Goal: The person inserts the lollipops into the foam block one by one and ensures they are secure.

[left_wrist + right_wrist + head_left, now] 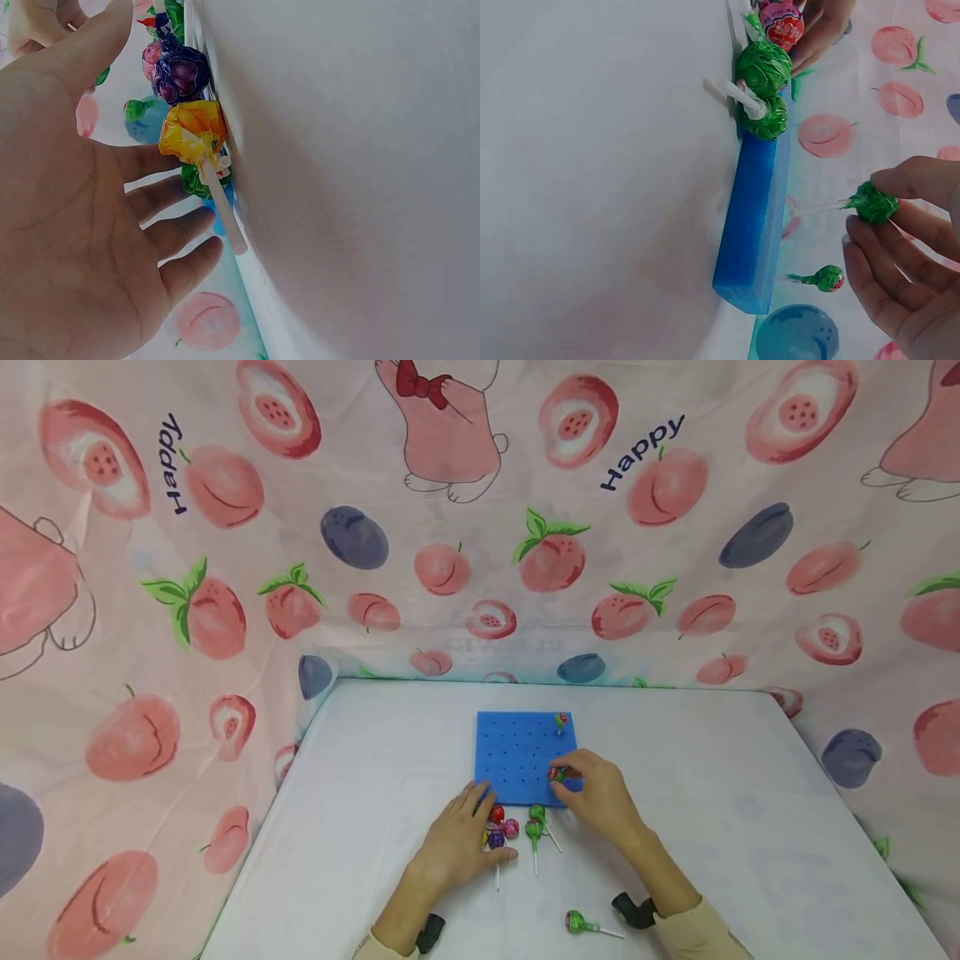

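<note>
My right hand [602,795] pinches a green lollipop [874,204] by its wrapped head, over the right front part of a blue foam board [517,723] with rows of small holes. The stick points toward the board; I cannot tell whether its tip is in a hole. Another lollipop [561,720] stands upright in the board's far right corner. With fingers spread, my left hand [452,842] lies at the board's near left corner, beside a yellow lollipop [193,131] and a purple lollipop [180,75]. It partly covers that cluster in the head view.
Two green lollipops [534,829] lie just in front of the board, right of the cluster with a red lollipop [497,814] and a pink lollipop [512,828]. A lone green lollipop [576,922] lies nearer on the white table [375,760]. Fruit-printed cloth [450,635] hangs around.
</note>
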### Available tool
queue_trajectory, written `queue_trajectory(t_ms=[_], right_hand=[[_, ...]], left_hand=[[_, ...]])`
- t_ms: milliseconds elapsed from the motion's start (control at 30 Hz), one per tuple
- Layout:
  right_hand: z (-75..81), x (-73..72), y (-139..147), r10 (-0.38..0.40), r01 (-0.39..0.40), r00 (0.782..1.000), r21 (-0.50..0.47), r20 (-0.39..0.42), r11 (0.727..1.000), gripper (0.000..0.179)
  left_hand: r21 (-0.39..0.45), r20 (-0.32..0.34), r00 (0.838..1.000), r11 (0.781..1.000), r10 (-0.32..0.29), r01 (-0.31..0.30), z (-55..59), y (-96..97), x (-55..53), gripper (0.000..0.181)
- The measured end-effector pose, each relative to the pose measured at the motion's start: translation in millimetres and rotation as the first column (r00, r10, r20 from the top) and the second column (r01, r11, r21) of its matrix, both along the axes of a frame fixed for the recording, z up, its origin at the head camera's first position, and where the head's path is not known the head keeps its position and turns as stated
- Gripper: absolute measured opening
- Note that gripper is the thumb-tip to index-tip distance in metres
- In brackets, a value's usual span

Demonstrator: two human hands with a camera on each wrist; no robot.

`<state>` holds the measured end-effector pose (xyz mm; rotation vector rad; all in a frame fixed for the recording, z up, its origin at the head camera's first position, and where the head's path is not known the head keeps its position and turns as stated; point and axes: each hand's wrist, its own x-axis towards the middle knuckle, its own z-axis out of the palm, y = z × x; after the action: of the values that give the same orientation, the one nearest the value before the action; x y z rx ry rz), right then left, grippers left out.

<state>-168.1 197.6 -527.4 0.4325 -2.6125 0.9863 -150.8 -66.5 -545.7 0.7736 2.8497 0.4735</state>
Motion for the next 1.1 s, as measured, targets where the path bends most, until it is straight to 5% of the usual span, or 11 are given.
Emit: queue_trajectory(t_ms=[200, 1100], right_hand=[[-2.3, -5.8, 2, -0.033, 0.031, 0.996, -0.021, -0.081, 0.999, 0.032], [-6.1, -27.9, 3, -0.081, 0.066, 0.974, -0.081, -0.212, 0.995, 0.033]], left_hand=[[-0.002, 0.003, 1.000, 1.000, 0.000, 0.000, 0.1, -0.2, 0.1, 0.097], [-0.001, -0.002, 1.000, 1.000, 0.002, -0.002, -2.1, 0.0, -0.3, 0.096]])
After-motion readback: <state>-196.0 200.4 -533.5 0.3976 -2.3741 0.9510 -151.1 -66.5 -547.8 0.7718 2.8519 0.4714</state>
